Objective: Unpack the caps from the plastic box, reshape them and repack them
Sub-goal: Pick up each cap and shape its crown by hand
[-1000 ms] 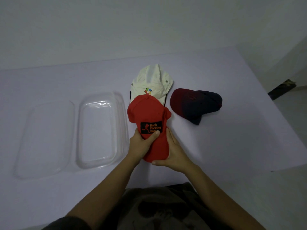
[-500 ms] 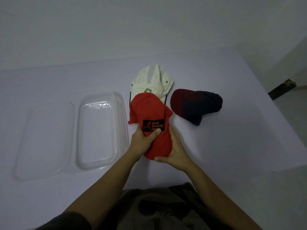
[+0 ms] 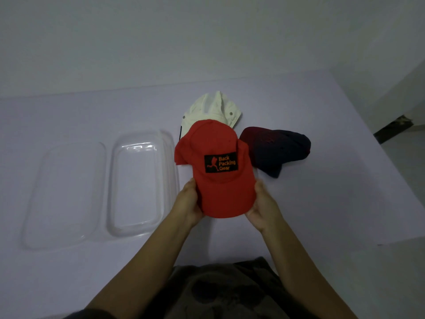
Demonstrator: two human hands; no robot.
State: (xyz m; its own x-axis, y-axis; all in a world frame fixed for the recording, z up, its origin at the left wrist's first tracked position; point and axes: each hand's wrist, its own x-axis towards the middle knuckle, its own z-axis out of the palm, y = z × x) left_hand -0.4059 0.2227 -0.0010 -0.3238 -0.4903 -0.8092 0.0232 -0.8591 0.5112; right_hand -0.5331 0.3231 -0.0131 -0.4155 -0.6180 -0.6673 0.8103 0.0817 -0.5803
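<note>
two hands hold one red cap (image 3: 220, 189) over the table (image 3: 322, 203), its brim pointing toward the person. the left hand (image 3: 187, 203) grips the brim's 9 o'clock edge with the thumb laid along the top, and the right hand (image 3: 264, 207) grips the 3 o'clock edge likewise. their other fingers are hidden beneath the brim. a white cap (image 3: 211, 107) lies at 12 o'clock of the red one, partly behind it, and a dark cap (image 3: 276, 148) at 2 o'clock. the clear plastic box (image 3: 135, 231) sits at 9 o'clock, its lid (image 3: 64, 192) beyond.
</note>
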